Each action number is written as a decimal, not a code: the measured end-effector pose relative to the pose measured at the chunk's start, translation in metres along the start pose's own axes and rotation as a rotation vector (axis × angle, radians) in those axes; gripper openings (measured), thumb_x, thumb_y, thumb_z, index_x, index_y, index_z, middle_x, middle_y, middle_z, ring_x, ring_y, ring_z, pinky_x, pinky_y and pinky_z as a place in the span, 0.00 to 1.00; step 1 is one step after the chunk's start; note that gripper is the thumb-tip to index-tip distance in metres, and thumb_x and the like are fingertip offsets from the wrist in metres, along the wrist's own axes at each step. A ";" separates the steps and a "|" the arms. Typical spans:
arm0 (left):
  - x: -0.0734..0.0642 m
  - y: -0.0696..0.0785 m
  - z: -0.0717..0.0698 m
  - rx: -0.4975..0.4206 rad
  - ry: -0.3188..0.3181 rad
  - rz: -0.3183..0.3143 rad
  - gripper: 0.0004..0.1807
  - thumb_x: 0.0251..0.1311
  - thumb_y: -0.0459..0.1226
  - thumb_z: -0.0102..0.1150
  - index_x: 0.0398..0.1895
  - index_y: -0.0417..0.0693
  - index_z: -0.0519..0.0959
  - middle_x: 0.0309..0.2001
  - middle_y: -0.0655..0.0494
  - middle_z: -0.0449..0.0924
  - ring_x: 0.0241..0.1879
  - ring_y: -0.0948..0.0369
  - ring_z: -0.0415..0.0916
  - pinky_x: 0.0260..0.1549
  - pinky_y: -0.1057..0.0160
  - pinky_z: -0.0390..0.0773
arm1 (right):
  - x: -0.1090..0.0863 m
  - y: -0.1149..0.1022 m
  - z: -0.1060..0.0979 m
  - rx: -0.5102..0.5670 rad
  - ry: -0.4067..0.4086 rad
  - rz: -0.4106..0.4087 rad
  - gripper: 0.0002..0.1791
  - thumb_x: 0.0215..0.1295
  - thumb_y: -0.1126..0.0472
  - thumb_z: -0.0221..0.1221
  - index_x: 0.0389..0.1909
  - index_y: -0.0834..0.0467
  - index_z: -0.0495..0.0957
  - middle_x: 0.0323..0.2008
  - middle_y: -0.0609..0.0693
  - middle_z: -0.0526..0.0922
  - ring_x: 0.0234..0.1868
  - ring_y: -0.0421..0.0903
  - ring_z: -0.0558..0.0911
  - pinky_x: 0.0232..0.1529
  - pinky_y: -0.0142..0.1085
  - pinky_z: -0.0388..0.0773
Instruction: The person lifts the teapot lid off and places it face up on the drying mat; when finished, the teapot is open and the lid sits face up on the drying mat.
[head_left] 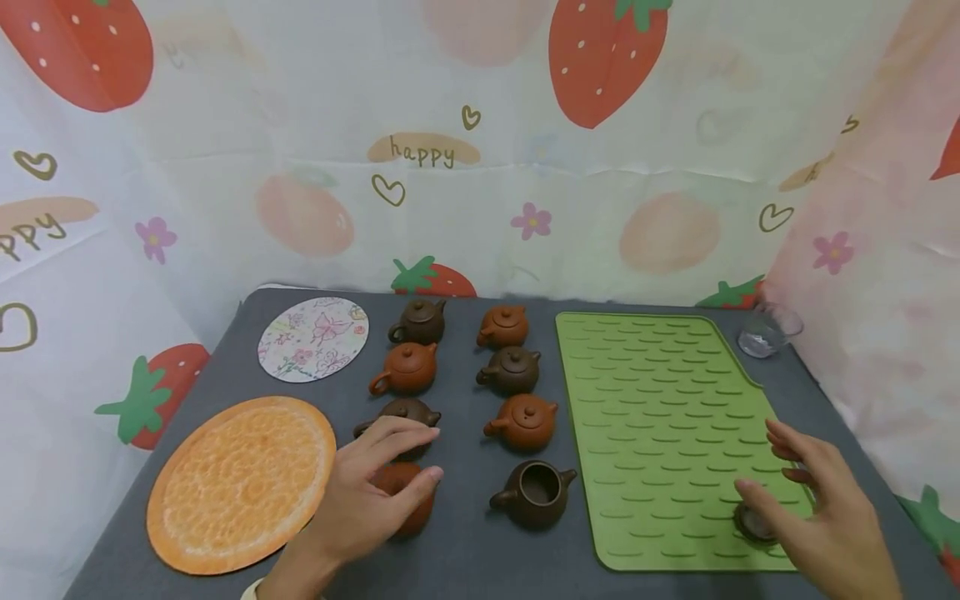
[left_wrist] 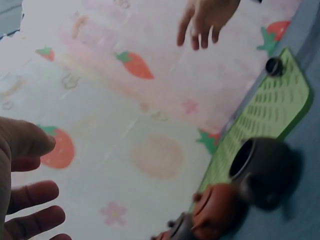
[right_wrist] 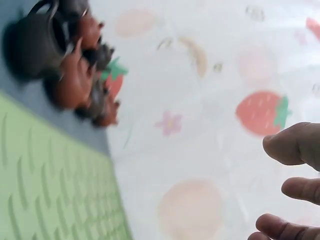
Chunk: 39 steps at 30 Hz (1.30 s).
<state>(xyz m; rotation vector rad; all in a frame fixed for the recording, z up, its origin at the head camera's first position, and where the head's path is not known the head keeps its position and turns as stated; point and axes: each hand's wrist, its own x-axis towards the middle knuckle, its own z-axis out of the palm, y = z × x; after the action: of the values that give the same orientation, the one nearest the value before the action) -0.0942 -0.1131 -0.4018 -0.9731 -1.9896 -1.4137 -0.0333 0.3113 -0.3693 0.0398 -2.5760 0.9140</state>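
Note:
My left hand (head_left: 367, 479) hovers over the left row of teapots, fingers apart and holding nothing. Partly hidden beneath it are a reddish-brown teapot (head_left: 422, 510) and a dark brown teapot (head_left: 408, 408). To the right, a dark teapot without its lid (head_left: 536, 496) shows its open mouth, also seen in the left wrist view. Above the green mat (head_left: 660, 433), near its front right corner, is my right hand (head_left: 832, 508), its fingers spread and nothing in them. A small dark round piece, apparently a teapot lid (left_wrist: 274, 66), lies on the mat beside that hand, partly covered by the thumb in the head view.
Several lidded teapots, brown and orange-red, stand in two rows, among them an orange teapot (head_left: 525, 422). On the left lie an orange-patterned round mat (head_left: 243, 483) and a floral round mat (head_left: 315, 340). A clear glass cup (head_left: 761, 333) stands at the far right.

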 end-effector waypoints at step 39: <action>-0.089 -0.054 -0.060 -0.115 -0.022 -0.417 0.23 0.48 0.17 0.66 0.50 0.32 0.79 0.40 0.45 0.82 0.40 0.58 0.80 0.39 0.67 0.77 | 0.015 -0.121 0.134 0.449 -0.289 -0.445 0.33 0.59 0.65 0.68 0.66 0.53 0.69 0.54 0.46 0.73 0.49 0.43 0.74 0.50 0.38 0.71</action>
<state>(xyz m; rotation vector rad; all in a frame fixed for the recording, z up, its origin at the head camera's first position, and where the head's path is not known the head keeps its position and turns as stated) -0.0822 -0.2037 -0.4799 -0.6415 -2.2375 -1.7575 -0.0762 0.1365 -0.3856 0.8886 -2.3885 1.3519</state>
